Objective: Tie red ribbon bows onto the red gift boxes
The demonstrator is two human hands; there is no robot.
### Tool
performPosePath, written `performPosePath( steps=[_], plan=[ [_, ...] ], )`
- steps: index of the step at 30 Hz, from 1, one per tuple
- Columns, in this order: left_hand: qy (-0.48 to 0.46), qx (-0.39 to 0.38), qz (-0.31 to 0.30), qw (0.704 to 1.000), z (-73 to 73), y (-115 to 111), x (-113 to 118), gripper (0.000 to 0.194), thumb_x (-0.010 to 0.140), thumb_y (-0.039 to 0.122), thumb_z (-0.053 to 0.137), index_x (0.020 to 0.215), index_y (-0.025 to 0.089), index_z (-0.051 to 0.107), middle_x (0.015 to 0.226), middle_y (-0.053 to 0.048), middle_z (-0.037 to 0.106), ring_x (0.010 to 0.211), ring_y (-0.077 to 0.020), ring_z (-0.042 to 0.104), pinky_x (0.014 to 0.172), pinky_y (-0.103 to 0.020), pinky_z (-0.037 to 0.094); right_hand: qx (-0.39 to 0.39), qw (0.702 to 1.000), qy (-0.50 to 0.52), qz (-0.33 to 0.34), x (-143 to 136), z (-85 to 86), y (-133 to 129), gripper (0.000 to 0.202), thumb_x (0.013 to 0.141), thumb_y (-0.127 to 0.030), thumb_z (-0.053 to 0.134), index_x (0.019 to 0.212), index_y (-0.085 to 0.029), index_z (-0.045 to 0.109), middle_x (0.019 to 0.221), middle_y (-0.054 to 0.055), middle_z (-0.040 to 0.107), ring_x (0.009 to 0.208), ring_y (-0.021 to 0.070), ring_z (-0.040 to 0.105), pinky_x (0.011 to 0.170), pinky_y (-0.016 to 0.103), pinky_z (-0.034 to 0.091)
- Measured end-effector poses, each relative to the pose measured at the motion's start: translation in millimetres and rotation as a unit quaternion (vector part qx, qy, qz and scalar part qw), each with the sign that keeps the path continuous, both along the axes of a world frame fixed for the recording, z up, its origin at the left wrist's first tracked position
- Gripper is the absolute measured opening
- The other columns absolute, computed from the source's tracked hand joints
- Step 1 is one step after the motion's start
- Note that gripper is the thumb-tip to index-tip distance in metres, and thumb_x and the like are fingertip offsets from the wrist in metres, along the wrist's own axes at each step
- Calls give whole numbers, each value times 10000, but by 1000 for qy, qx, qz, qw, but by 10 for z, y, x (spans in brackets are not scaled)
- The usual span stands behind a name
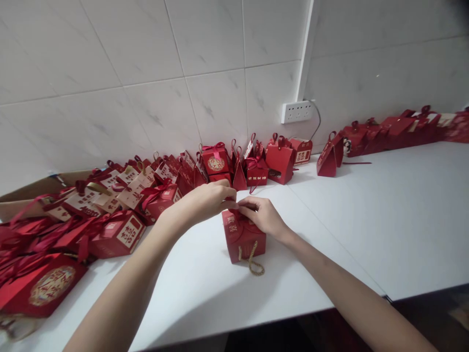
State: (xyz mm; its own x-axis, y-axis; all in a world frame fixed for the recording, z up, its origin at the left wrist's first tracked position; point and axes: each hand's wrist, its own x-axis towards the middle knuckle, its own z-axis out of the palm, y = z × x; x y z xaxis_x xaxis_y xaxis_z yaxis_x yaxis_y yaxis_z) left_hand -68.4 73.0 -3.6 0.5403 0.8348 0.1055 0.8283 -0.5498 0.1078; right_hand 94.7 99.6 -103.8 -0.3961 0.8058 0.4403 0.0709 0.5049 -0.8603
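Observation:
A small red gift box [244,242] with gold lettering stands on the white table in front of me. A twisted gold cord handle [254,261] hangs from its near side. My left hand [216,198] comes over the box's top from the left, its fingers closed on a red piece there. From the right, my right hand [262,213] pinches at the same spot, thumb and fingers together. The fingers cover most of this red piece, so I cannot tell whether it is a flap or a ribbon.
Many red gift boxes with ribbons [117,234] crowd the left side, some near a brown carton [22,203]. More boxes [280,159] line the tiled wall, continuing to the far right [403,129]. A white power strip [297,112] is on the wall. A seam crosses the white tabletop [366,210].

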Motion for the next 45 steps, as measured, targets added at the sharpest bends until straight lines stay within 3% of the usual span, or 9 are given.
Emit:
performPosePath(
  steps=[5,8,15,21,29,37,42,45],
  plan=[
    [-21,-41,-15,999,35,105,78,123,794,215,547,704,202,629,703,-11,594,620,-143,527,568,-240,335,-7,1000,-17,12,-8,-2,-6,135,750,-143,539,770,-184,665,779,3,691,744,165,620,722,289,461],
    [-88,-55,4,995,-47,173,49,116,800,230,531,740,199,625,721,-3,623,627,-135,544,571,-227,356,-30,999,-11,20,-12,-13,-4,119,734,-139,551,731,-172,665,773,14,670,740,165,612,726,294,458],
    [-281,-42,85,955,-551,144,-106,152,809,319,524,779,173,558,737,-9,622,644,-133,550,599,-237,408,-35,999,29,11,-17,-43,14,91,730,-183,600,742,-162,687,882,58,634,826,168,601,779,311,462],
    [-343,-14,80,936,-865,5,-82,121,784,273,538,757,166,588,778,-32,635,730,-152,549,702,-271,425,-15,999,33,-36,-26,-62,-18,48,729,-187,605,719,-172,649,881,61,645,814,165,599,783,317,471],
    [-399,-96,45,911,-850,-129,-37,149,774,281,556,698,170,623,923,-64,642,870,-187,567,782,-291,423,16,998,23,-62,-23,-75,-94,58,711,-231,606,672,-191,619,810,51,652,782,178,605,742,330,483],
    [-496,-174,66,848,-899,-134,23,364,812,427,518,586,151,589,938,-71,618,889,-189,548,820,-292,402,29,998,-2,-53,21,-53,-73,65,736,-225,594,686,-194,622,820,45,651,781,170,597,740,322,474],
    [-544,-214,65,809,-979,-98,34,336,794,424,552,617,139,580,977,-68,590,910,-186,532,836,-292,396,22,999,-29,-9,77,-10,-49,128,798,-247,564,698,-191,619,862,48,654,786,157,582,727,304,463],
    [-558,-217,84,796,-985,-92,48,285,763,419,574,709,140,589,891,-53,574,858,-178,517,805,-287,398,33,999,-34,-7,75,-11,-57,120,814,-241,549,721,-189,603,847,42,636,775,154,569,731,302,458]
  ],
)
